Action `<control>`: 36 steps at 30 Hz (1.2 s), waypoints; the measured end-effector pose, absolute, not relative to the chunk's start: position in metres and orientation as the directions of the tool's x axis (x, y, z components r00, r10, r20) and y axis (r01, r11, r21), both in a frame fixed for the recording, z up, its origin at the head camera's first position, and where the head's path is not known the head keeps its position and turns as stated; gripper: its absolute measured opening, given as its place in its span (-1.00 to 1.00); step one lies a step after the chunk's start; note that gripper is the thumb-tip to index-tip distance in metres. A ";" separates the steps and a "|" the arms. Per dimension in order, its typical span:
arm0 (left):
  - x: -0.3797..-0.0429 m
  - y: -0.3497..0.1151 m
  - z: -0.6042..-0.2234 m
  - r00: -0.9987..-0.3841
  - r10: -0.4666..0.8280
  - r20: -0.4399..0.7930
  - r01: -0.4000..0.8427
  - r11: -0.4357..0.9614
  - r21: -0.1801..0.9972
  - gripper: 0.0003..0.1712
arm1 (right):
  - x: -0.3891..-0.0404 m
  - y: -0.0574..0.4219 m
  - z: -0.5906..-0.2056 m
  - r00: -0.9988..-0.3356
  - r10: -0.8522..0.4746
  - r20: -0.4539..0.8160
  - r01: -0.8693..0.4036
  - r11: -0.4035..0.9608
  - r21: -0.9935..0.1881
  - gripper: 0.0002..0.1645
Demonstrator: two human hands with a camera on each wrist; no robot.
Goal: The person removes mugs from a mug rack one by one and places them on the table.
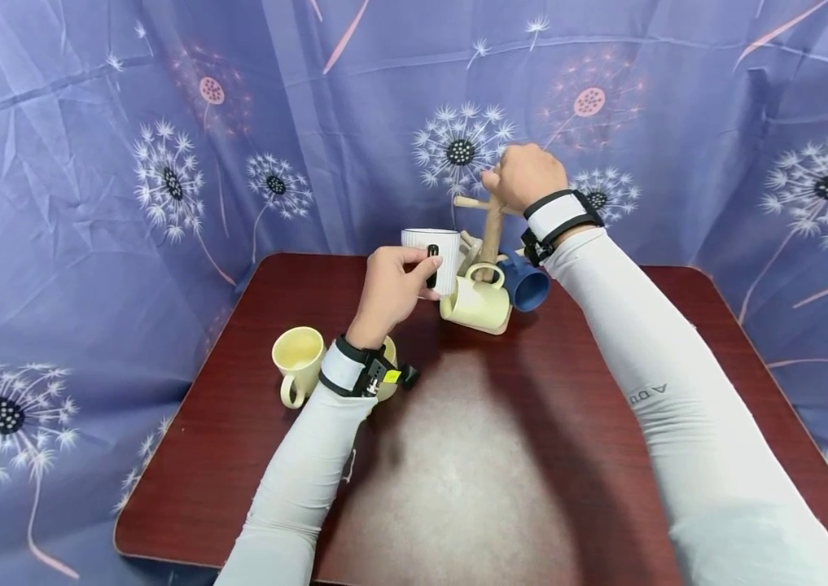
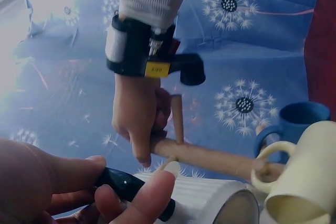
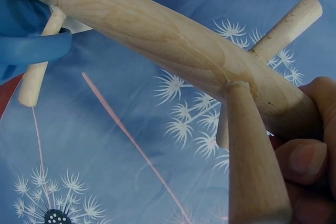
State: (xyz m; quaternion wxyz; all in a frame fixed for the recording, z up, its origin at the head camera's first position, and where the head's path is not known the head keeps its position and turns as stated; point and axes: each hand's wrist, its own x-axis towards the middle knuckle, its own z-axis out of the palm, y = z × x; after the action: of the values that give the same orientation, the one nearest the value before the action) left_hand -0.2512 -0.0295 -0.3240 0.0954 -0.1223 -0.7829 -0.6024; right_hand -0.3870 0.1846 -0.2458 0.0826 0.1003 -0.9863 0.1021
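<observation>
My left hand [image 1: 393,285] pinches the black handle [image 2: 126,183] of a white ribbed mug [image 1: 447,273], held up just left of a wooden mug tree [image 1: 492,232]. With curled fingers my right hand [image 1: 531,177] grips the top of the tree's post [image 3: 173,40]. On the tree's lower pegs hang a pale yellow mug [image 1: 478,304], a blue mug [image 1: 528,285] and a whitish mug [image 1: 467,251], the last partly hidden behind the white one. Bare upper pegs [image 3: 289,27] stick out near my right hand.
A yellow mug [image 1: 300,358] stands upright on the dark red table [image 1: 223,456] at the left. Another yellow mug [image 1: 388,381] is mostly hidden behind my left wrist. A blue dandelion-print curtain [image 1: 355,146] hangs close behind the table.
</observation>
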 end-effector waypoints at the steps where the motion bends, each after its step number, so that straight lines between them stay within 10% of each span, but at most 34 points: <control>1: -0.249 -0.028 -0.326 -0.950 0.083 0.303 0.314 0.253 0.915 -0.85 | -0.387 0.185 -0.246 -0.966 -0.179 0.186 -0.213 0.960 -0.184 -0.38; 36: -0.177 -0.024 -0.390 -0.929 0.197 0.314 0.327 0.033 0.945 -0.83 | -0.388 0.186 -0.249 -0.962 -0.182 0.202 -0.221 0.957 -0.190 -0.37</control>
State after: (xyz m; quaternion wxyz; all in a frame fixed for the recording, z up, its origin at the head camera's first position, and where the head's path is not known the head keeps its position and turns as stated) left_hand -0.1767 -0.0237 -0.3900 0.0484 -0.1825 -0.7169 -0.6711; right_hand -0.3884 0.1860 -0.2490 0.0918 0.1022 -0.9849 0.1058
